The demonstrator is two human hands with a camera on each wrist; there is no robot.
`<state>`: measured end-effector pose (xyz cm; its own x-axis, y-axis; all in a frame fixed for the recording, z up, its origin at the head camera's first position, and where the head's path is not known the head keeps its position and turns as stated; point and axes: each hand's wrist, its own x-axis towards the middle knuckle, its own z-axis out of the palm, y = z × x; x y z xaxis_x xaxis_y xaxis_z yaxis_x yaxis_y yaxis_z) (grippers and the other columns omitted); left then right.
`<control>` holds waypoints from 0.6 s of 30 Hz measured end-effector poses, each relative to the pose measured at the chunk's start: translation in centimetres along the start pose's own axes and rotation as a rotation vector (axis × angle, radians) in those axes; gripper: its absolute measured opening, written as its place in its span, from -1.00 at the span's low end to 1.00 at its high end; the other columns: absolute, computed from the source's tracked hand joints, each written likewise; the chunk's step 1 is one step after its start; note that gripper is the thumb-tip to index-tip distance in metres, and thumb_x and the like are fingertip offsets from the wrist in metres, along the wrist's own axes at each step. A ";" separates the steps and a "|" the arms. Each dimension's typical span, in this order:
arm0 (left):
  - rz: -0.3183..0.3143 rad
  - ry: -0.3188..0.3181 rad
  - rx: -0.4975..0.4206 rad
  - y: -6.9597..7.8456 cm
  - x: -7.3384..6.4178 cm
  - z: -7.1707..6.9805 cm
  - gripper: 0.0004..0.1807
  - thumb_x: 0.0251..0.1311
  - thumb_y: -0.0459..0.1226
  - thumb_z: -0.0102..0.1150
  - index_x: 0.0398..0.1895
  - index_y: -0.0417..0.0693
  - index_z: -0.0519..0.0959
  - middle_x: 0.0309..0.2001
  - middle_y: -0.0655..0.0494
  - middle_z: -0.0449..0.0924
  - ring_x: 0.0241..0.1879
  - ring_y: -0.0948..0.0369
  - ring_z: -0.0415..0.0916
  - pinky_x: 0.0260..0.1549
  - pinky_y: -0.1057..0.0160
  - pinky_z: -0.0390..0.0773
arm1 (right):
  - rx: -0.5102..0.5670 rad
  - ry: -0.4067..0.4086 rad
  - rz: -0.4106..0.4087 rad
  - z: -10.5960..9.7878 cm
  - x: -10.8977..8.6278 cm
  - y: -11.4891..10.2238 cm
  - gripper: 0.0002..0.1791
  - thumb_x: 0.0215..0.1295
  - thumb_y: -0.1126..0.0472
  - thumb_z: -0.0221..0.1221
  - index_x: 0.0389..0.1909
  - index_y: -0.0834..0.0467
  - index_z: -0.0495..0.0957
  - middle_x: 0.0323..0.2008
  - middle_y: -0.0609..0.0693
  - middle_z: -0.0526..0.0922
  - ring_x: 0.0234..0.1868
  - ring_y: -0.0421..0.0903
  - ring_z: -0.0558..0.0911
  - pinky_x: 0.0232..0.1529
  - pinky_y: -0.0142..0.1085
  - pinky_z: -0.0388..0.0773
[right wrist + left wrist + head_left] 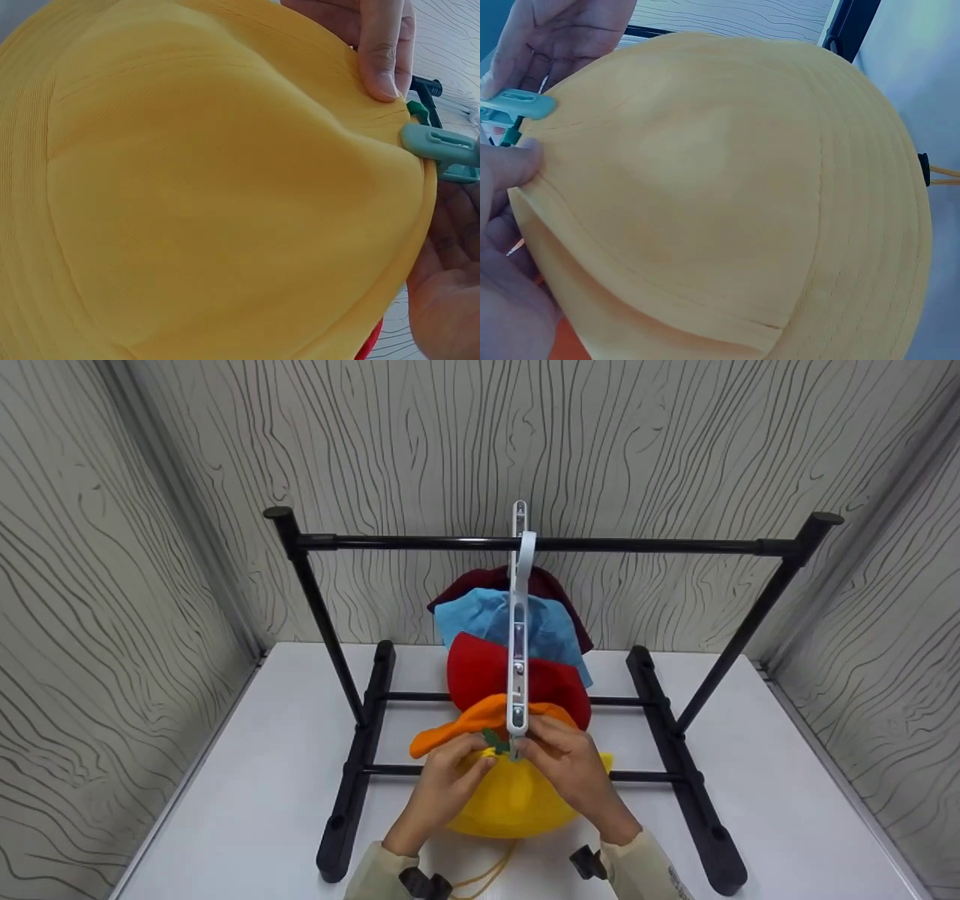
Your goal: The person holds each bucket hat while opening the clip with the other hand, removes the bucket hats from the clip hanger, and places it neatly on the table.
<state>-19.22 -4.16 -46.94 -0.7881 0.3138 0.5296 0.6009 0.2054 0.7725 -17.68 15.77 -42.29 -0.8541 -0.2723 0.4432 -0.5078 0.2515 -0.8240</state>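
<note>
Yellow cloth is the work in hand: the yellow hat [517,806] is at 6 o'clock in the head view, just under the near end of the white hanger [517,615], which hooks over the black rail [420,543]. The step looks to be fixing this hat by its crown edge to the teal peg [442,144] at its 12 o'clock. In both wrist views the peg overlaps the cloth; whether it bites firmly I cannot tell. The next move probably calls for keeping the edge well inside the peg, letting the peg close, then a gentle release to check that it holds.

The left hand [450,780] reaches in from 7 o'clock and pinches the edge at the hat's 10 o'clock, thumb over the cloth, fingers beneath. The right hand [574,765] comes from 5 o'clock, at the hat's 1 o'clock, its thumb and fingers gripping the peg. A green piece [418,112] shows beside the peg. Toward 12 o'clock follow the orange hat [472,720], red hat [476,667], blue hat [469,615] and maroon hat [555,585], overlapping beneath the hanger. A cord [491,874] trails toward 7 o'clock.
</note>
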 end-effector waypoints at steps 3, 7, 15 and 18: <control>-0.001 0.002 0.006 -0.1 0.0 0.0 -0.84 0.25 -0.19 0.17 -0.20 -0.06 0.60 -0.22 0.09 0.64 -0.19 0.23 0.52 -0.07 0.32 0.60 | 0.001 0.007 0.013 0.0 0.0 -0.1 -0.56 0.31 0.25 0.17 0.22 0.21 0.48 0.15 0.08 0.59 0.07 -0.10 0.61 0.08 -0.32 0.55; -0.037 -0.009 0.006 -0.1 0.0 0.0 -0.83 0.26 -0.17 0.17 -0.19 -0.05 0.61 -0.19 0.11 0.66 -0.19 0.26 0.53 -0.06 0.32 0.59 | 0.004 0.009 0.020 0.1 0.0 -0.1 -0.56 0.32 0.27 0.16 0.22 0.22 0.47 0.15 0.09 0.59 0.08 -0.07 0.60 0.09 -0.33 0.55; -0.054 -0.020 0.021 -0.2 -0.1 -0.1 -0.79 0.26 -0.16 0.16 -0.17 -0.07 0.62 -0.19 0.11 0.66 -0.19 0.29 0.53 -0.06 0.32 0.59 | -0.002 0.020 -0.018 0.1 0.0 0.2 -0.55 0.31 0.26 0.16 0.21 0.22 0.47 0.12 0.09 0.61 0.03 -0.14 0.62 0.06 -0.41 0.55; -0.064 -0.021 0.025 -0.3 -0.2 -0.1 -0.78 0.25 -0.14 0.16 -0.16 -0.07 0.62 -0.19 0.11 0.66 -0.19 0.29 0.53 -0.04 0.31 0.59 | -0.011 0.023 -0.036 0.2 0.0 0.3 -0.56 0.31 0.26 0.16 0.21 0.22 0.48 0.11 0.09 0.62 0.01 -0.20 0.61 0.04 -0.45 0.55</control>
<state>-19.27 -4.37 -47.19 -0.8222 0.3189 0.4714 0.5526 0.2487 0.7955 -17.80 15.71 -42.64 -0.8376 -0.2597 0.4806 -0.5392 0.2517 -0.8037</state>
